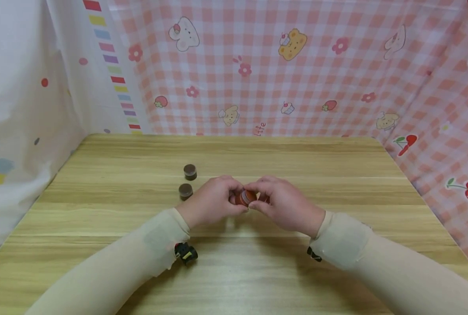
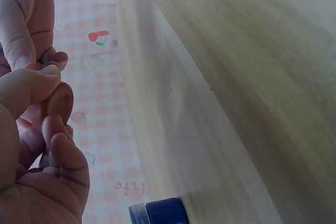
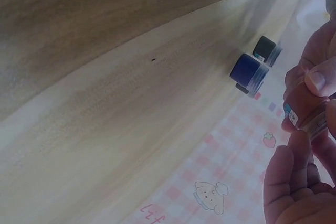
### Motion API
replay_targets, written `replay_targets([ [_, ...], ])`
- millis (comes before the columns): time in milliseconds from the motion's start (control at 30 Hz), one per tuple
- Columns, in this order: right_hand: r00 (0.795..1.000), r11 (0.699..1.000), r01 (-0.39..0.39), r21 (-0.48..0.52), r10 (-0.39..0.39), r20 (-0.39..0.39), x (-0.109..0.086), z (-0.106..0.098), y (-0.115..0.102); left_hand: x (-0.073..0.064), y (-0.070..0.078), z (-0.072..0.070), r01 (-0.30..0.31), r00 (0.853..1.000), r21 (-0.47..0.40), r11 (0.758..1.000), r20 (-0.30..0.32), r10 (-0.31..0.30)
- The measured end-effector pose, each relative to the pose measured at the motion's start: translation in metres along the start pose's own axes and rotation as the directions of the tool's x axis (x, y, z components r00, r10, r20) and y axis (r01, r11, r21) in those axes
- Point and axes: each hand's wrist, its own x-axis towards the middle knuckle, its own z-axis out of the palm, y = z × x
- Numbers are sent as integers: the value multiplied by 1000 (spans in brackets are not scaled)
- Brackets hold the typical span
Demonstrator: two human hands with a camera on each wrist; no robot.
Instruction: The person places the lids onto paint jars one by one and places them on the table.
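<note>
Both hands meet over the middle of the table around a small orange-red jar (image 1: 240, 198) with a clear ridged lid (image 3: 316, 121). My left hand (image 1: 214, 199) grips the coloured body between thumb and fingers, and the jar's round base (image 2: 63, 102) shows in the left wrist view. The thumb and fingertips of my right hand (image 1: 283, 203) pinch the jar at its lid end. The jar is tilted on its side and held above the tabletop. Fingers cover much of it.
Left of the left hand stand two dark-looking jars (image 1: 190, 172) on the wooden table (image 1: 234, 271). The nearer one is a blue jar (image 3: 245, 71) in the right wrist view, close to a blackish jar (image 3: 264, 49). Patterned cloth (image 1: 234, 65) surrounds the table's back and sides.
</note>
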Motion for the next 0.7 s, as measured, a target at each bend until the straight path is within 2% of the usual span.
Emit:
replay_targets([
  [400,1000,1000,19,-15,-19,-9,-1,0,2,2,2,2,8,1000,8,1000,-9,-8],
  [700,1000,1000,-26,-12,26,-4,-1,1,2,2,3,5,6,1000,16,1000,-15,-6],
])
